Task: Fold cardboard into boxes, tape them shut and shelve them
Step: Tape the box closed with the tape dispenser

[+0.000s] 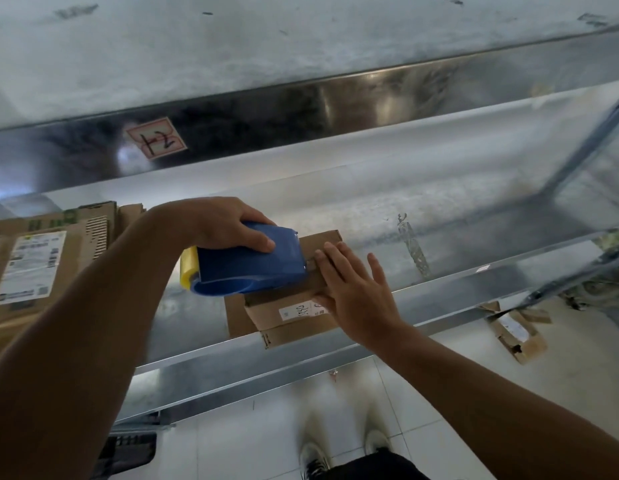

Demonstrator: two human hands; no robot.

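Observation:
A small brown cardboard box (287, 315) with a white label lies on the metal shelf (422, 237), its near end reaching the shelf's front edge. My left hand (228, 225) grips a blue tape dispenser (249, 265) with a yellow roll, pressed onto the box's top. My right hand (356, 289) lies flat on the right side of the box, fingers straight, just beside the dispenser's front end.
Flattened cardboard boxes (41, 265) with printed labels lie on the shelf at the left. An upper shelf edge carries a label (157, 138) marked 12. A torn cardboard box (515, 332) lies on the tiled floor at the right. My shoes (313, 459) stand below.

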